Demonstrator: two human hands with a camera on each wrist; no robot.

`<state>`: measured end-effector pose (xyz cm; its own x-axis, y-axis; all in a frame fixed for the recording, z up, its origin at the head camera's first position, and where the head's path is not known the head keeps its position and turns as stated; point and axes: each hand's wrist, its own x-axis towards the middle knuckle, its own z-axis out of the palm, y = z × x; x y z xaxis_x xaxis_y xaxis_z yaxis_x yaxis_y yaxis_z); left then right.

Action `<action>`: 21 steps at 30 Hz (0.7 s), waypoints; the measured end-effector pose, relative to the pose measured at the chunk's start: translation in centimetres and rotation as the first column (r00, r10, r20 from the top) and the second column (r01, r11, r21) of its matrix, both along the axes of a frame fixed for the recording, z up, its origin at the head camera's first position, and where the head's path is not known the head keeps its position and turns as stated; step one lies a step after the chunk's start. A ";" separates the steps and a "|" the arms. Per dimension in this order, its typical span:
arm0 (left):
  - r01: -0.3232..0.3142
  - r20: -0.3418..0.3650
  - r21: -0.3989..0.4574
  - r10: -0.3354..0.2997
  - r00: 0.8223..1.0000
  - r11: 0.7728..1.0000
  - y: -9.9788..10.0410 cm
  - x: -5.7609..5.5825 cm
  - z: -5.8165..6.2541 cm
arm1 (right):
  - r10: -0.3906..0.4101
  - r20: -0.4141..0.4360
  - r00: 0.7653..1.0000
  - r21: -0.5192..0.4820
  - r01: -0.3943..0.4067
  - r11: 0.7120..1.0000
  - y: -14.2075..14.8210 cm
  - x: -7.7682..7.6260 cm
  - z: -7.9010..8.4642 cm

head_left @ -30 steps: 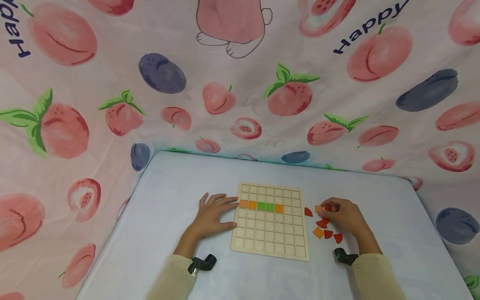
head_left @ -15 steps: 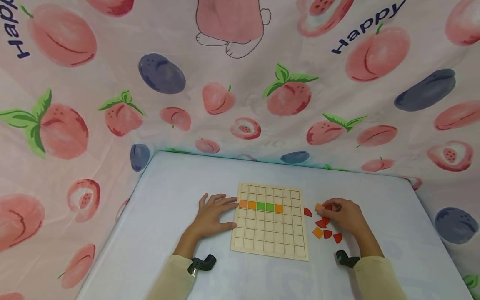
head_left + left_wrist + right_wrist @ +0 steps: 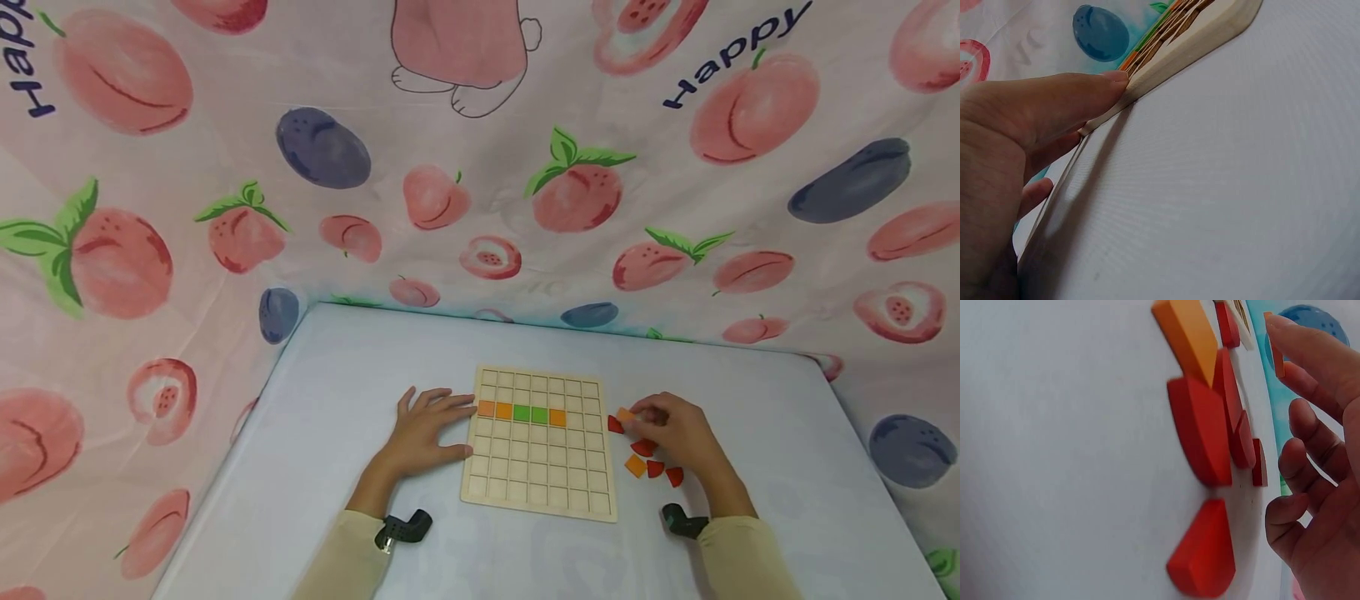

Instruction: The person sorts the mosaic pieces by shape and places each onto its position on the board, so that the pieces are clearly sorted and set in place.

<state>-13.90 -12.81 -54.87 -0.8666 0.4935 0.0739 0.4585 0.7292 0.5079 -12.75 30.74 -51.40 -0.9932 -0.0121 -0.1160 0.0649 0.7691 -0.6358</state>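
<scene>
A wooden grid board (image 3: 540,467) lies on the table, with a row of orange tiles (image 3: 504,411) and green tiles (image 3: 530,414) set in its third row from the far edge. My left hand (image 3: 423,433) touches the board's left edge with thumb and fingertips, fingers spread and mostly straight. To the right of the board, my right hand (image 3: 678,429) pinches an orange square tile (image 3: 1276,353) between thumb and index finger, raised off the table in the right wrist view. Its other fingers curl loosely and hold nothing visible.
Several red quarter-circle pieces (image 3: 1202,431) and another orange square tile (image 3: 636,466) lie under and in front of my right hand. One red piece (image 3: 615,424) is close to the board's right edge. A fruit-print cloth (image 3: 442,275) hangs behind the white table (image 3: 360,350).
My right hand has moved slightly left toward the board, carrying the orange tile away from the red pieces near it. The left hand and the board have stayed in place.
</scene>
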 end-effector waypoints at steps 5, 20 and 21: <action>0.000 0.001 -0.003 0.000 1.000 1.000 0.0 0.0 -0.1 | 0.003 0.015 1.000 -0.008 -0.003 1.000 -0.6 -0.1 0.0; -0.003 0.006 -0.006 0.003 1.000 1.000 0.0 0.0 0.1 | 0.092 -0.103 0.990 -0.030 -0.096 0.995 -3.1 -0.6 0.1; -0.002 0.007 -0.005 0.002 1.000 1.000 0.0 0.0 0.1 | 0.099 -0.103 0.990 -0.032 -0.102 0.994 -3.2 -0.7 0.1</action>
